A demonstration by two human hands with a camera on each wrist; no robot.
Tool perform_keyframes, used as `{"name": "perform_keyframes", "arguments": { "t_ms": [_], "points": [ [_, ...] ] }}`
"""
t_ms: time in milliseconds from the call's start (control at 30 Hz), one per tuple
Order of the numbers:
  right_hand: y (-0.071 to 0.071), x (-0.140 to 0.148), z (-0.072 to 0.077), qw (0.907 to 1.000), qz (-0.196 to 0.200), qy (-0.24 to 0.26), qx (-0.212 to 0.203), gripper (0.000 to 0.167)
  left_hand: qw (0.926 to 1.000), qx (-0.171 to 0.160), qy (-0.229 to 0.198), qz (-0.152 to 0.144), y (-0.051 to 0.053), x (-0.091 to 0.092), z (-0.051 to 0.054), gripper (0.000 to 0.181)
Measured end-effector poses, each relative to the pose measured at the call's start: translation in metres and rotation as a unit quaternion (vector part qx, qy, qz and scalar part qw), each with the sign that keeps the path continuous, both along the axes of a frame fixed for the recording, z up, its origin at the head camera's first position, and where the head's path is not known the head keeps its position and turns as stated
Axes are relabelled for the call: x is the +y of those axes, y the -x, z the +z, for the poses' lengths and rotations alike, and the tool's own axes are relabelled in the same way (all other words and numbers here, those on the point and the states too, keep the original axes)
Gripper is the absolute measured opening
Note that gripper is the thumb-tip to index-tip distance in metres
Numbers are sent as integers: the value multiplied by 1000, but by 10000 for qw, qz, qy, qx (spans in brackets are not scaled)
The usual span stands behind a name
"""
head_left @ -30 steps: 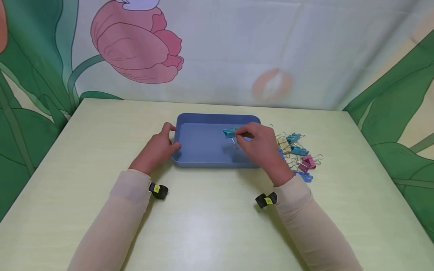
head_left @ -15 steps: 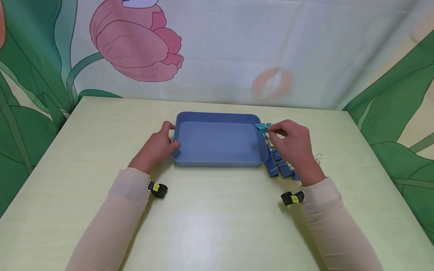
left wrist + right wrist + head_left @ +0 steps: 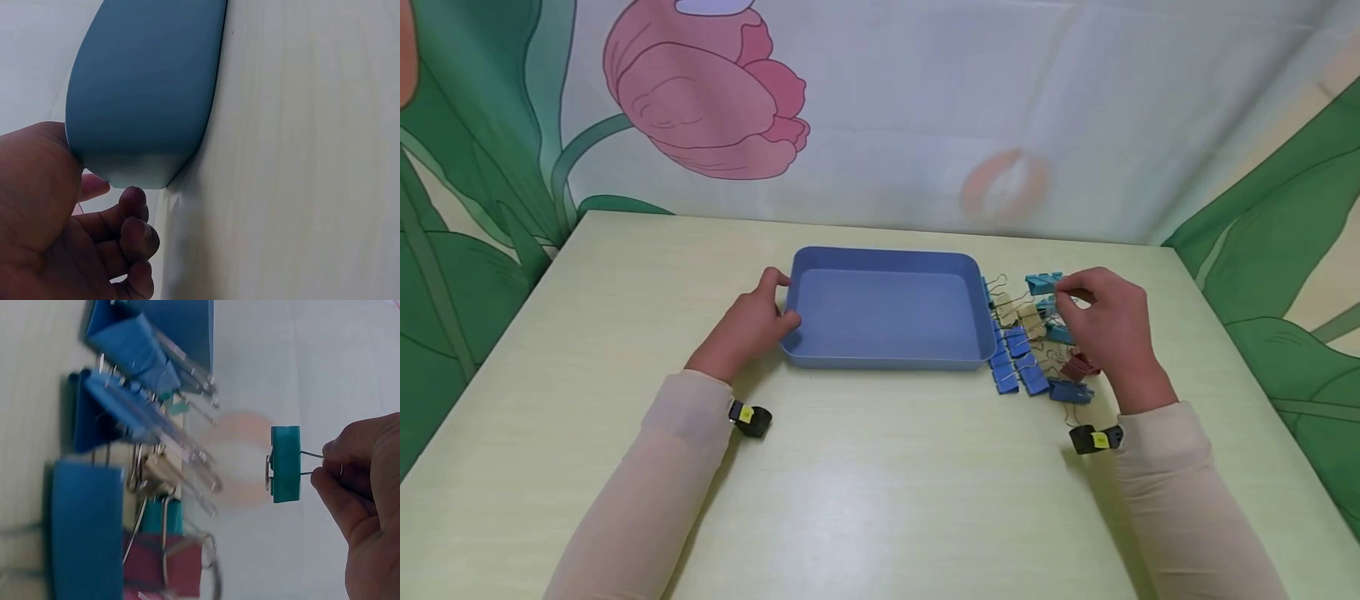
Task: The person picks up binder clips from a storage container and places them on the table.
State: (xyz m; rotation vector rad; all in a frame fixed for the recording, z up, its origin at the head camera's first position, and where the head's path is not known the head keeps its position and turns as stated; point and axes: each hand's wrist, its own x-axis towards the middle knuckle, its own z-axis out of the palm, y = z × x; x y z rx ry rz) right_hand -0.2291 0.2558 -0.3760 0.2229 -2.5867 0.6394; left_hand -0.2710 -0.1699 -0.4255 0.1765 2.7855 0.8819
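Observation:
My right hand (image 3: 1108, 329) pinches a teal binder clip (image 3: 1042, 284) by a wire handle, between thumb and index finger. In the right wrist view the teal binder clip (image 3: 286, 464) hangs apart from the other clips. At the tray's right side lies a group of binder clips in blue (image 3: 1032, 377), cream (image 3: 1032, 320), teal and dark pink; my right hand hides some. My left hand (image 3: 748, 325) holds the left end of the blue tray (image 3: 887, 364), thumb at its rim. The left wrist view shows curled fingers (image 3: 139, 237) beside the tray's end wall (image 3: 144, 106).
The pale table (image 3: 850, 483) extends in front of the tray and to both sides. A curtain (image 3: 887, 117) with printed flowers and leaves hangs behind the table's far edge. Several blue clips lie against the tray's right wall.
My right hand has moved right with the teal binder clip, from over the tray to above the far side of the clip group. My left hand stays on the tray.

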Motion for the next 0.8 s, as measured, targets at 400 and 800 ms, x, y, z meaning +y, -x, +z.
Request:
{"name": "perform_keyframes", "arguments": {
  "t_ms": [400,800],
  "points": [
    [2,29,-6,9991,-426,86,-8,17,10000,-64,-18,43,0,1,1,55],
    [6,54,-16,9822,-1576,720,-729,30,9998,-142,-1,104,-1,1,1,55]
  ]
}}
